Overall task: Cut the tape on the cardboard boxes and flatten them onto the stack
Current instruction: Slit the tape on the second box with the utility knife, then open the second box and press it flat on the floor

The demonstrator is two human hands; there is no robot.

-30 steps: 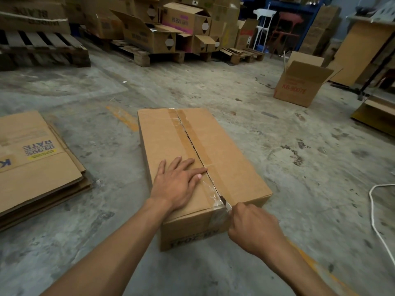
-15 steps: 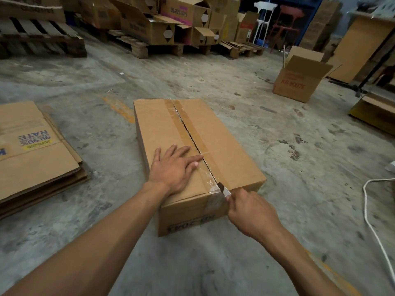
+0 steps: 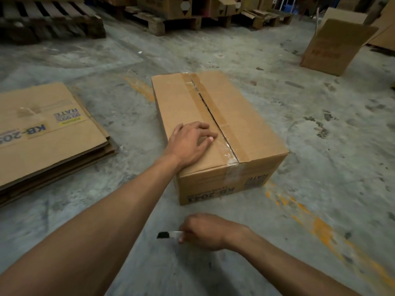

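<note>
The concrete floor [image 3: 320, 146] takes up most of the view, stained grey with worn orange paint marks running toward five o'clock. At nine o'clock on it lies the stack [image 3: 49, 133] of flattened cardboard, several sheets deep, well apart from the work. In the centre sits the box [image 3: 213, 133], closed, printed side toward the person, with brown tape [image 3: 215, 116] running along its top from twelve o'clock to six. A dark slit shows down the middle of that tape along the seam, so the top cut looks done, though the tape folded over the near face seems uncut. A second box [image 3: 333, 45], open at the top, stands at one o'clock, and wooden pallets [image 3: 49, 20] carrying more boxes line the far edge from ten to twelve. The left hand [image 3: 189, 142] lies flat and unclenched on the box lid, just left of the seam, fingers spread and pressing down. The right hand [image 3: 205, 231] is at six o'clock, clear of the box and low near the floor, clenched round a knife [image 3: 168, 234] whose blade points toward nine o'clock. The step in hand appears to be the end of the cutting. The next move likely calls for slicing the near end tape, or putting the knife aside, then lifting the flaps, freeing the underside and pressing the box flat for the stack.
</note>
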